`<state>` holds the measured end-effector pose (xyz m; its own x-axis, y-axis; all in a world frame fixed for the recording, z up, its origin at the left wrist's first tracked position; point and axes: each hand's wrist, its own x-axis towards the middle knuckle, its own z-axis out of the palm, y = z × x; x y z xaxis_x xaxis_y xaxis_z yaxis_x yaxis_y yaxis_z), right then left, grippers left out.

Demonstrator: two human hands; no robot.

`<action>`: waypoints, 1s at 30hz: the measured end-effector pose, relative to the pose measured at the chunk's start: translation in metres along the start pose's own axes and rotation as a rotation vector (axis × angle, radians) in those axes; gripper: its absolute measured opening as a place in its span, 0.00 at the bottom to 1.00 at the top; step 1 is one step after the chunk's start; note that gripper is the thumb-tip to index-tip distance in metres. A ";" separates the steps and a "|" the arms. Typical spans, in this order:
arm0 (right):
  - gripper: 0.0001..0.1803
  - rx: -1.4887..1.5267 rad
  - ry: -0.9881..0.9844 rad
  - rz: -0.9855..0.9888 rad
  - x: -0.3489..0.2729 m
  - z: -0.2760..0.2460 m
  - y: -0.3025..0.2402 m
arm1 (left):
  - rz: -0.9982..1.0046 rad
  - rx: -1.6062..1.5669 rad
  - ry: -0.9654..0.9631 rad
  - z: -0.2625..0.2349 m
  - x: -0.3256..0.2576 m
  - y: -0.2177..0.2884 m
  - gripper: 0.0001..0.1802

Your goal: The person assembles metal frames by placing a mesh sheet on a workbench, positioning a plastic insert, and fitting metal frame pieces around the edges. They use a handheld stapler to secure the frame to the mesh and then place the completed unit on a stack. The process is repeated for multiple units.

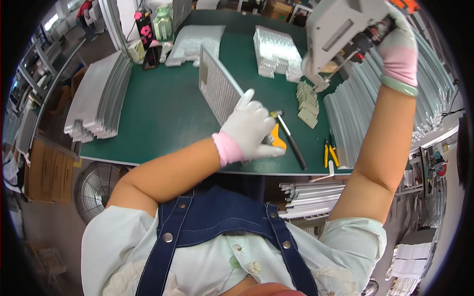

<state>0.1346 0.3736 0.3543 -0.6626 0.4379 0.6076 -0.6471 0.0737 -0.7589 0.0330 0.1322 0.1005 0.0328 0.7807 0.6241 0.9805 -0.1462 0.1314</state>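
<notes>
A flat, light-coloured panel (219,91) with a mesh-like face and a pale rim stands tilted on its edge on the green worktable (158,113). My left hand (249,128), in a white glove with a pink cuff, grips its near end, with one finger along the rim and the thumb out to the right. Beside that thumb lie an orange tool (278,138) and a hammer (292,140). My right hand (399,42), gloved too, is raised at the far right, closed round a dark part of a large grey machine (335,34). Its fingertips are partly hidden there.
Stacked panels (98,96) stand at the left, and long pale profiles (360,108) fill the right. Yellow-handled pliers (331,153) lie near the front edge. Small beige plates (308,106), bubble wrap (197,42) and a wrapped stack (278,52) lie farther back.
</notes>
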 end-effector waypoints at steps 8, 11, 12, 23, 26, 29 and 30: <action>0.14 -0.732 -0.181 -0.418 -0.109 0.059 0.023 | 0.058 0.039 0.127 0.021 0.003 -0.001 0.19; 0.17 -0.444 -0.104 -0.428 -0.111 0.054 0.040 | 0.099 0.074 0.202 0.025 0.005 -0.001 0.15; 0.16 -0.481 -0.062 -0.446 -0.111 0.055 0.043 | 0.097 0.074 0.212 0.025 0.005 -0.001 0.15; 0.14 -0.394 -0.064 -0.467 -0.120 0.039 0.057 | 0.036 0.014 0.174 0.020 0.003 0.002 0.15; 0.14 -0.274 -0.106 -0.452 -0.123 0.033 0.060 | 0.044 0.003 0.208 0.026 0.005 0.001 0.15; 0.15 -0.143 -0.012 -0.301 -0.126 0.042 0.068 | 0.043 -0.009 0.179 0.029 0.006 0.001 0.15; 0.15 -0.089 0.051 -0.228 -0.127 0.053 0.072 | 0.044 0.006 0.186 0.028 0.006 0.000 0.14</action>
<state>0.1520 0.2755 0.2351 -0.4818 0.4459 0.7543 -0.7405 0.2531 -0.6226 0.0389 0.1536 0.0827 0.0399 0.6478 0.7607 0.9800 -0.1739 0.0967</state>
